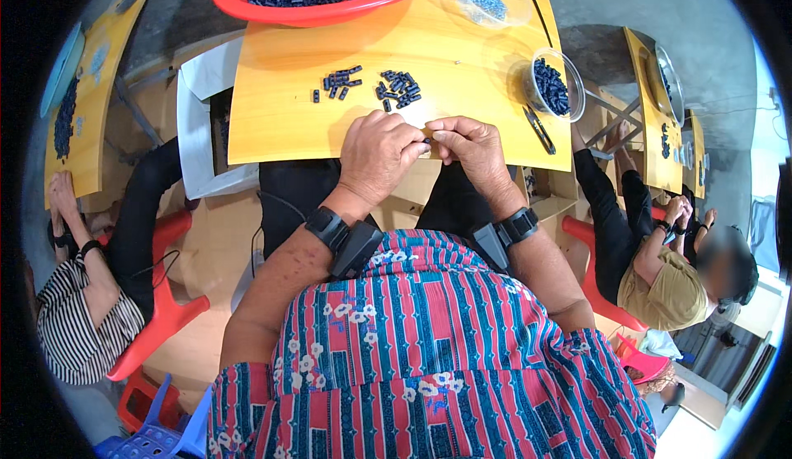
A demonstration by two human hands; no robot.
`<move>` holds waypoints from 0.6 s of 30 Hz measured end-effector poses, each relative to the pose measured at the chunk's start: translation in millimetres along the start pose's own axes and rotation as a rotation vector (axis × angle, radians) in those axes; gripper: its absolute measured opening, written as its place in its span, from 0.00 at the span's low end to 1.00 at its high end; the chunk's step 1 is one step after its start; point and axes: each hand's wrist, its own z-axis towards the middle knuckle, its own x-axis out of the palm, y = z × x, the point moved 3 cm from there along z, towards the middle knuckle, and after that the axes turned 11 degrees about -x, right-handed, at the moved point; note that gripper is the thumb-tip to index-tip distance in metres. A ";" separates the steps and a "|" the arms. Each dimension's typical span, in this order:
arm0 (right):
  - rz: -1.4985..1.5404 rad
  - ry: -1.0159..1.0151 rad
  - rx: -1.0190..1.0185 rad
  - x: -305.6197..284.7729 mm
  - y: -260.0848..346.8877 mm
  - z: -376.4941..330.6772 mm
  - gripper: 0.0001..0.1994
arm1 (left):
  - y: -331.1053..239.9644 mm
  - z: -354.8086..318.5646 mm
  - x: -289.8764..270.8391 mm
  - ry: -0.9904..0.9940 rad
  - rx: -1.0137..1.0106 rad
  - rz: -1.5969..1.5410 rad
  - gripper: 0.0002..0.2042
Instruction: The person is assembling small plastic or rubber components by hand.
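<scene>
While both thumbs meet at the table (272, 129) edge, the left hand (378, 155) and right hand (472, 147) pinch one small dark part (426, 139) between them, steadying it; loose dark parts (398, 86) lie just beyond.

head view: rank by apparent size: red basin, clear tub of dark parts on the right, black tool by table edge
1. red basin, cut off by the frame
2. clear tub
3. black tool, thin; its length looks close to the tub's width
</scene>
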 end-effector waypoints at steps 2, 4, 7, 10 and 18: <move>-0.006 -0.006 -0.011 0.7 0.0 -0.3 0.07 | -0.3 0.4 0.2 -0.001 0.004 0.006 0.06; -0.005 -0.011 -0.023 1.4 0.4 -0.1 0.07 | -1.3 0.2 -0.6 -0.001 0.007 0.011 0.06; -0.020 -0.004 -0.026 0.9 0.7 0.3 0.07 | -2.1 0.6 -1.1 0.003 -0.003 0.009 0.06; -0.013 -0.009 -0.018 1.2 0.3 1.0 0.08 | -0.5 1.2 -0.2 0.013 -0.010 0.003 0.06; -0.026 -0.010 -0.004 2.0 3.6 2.1 0.08 | -1.3 2.6 -0.9 0.041 -0.058 -0.035 0.06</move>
